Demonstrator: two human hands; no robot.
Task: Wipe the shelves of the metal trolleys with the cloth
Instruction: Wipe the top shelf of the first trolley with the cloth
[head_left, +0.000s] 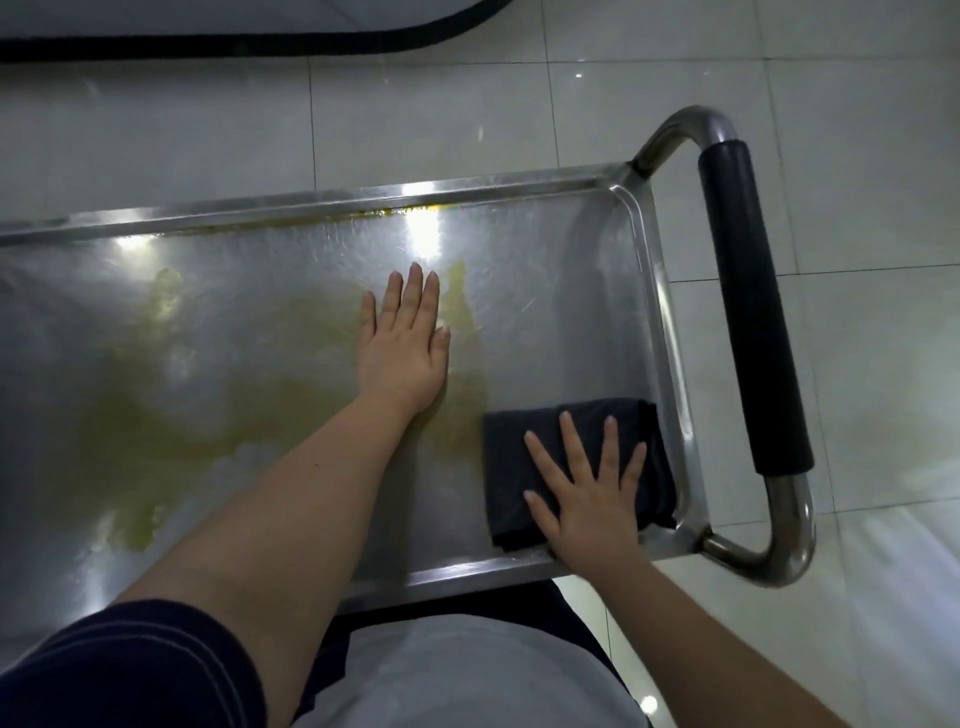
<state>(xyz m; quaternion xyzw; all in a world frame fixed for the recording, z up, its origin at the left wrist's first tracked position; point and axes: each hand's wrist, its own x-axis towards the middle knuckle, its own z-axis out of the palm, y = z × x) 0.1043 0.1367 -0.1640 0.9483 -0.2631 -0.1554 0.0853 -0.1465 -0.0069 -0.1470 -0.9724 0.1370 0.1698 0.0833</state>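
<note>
Right hand (587, 488) splayed flat on cloth (519, 457) in shelf (545, 291) corner | left hand (402, 343) flat on yellow stain (166, 431), left of grip

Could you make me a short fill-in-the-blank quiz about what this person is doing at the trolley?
1. The right hand lies flat, fingers spread, on a dark ____.
2. The left hand rests flat on the bare metal shelf and holds ____.
3. The smears across the shelf are ____ in colour.
4. The trolley's handle has a padded grip that is ____.

Missing words: cloth; nothing; yellowish; black.
</note>
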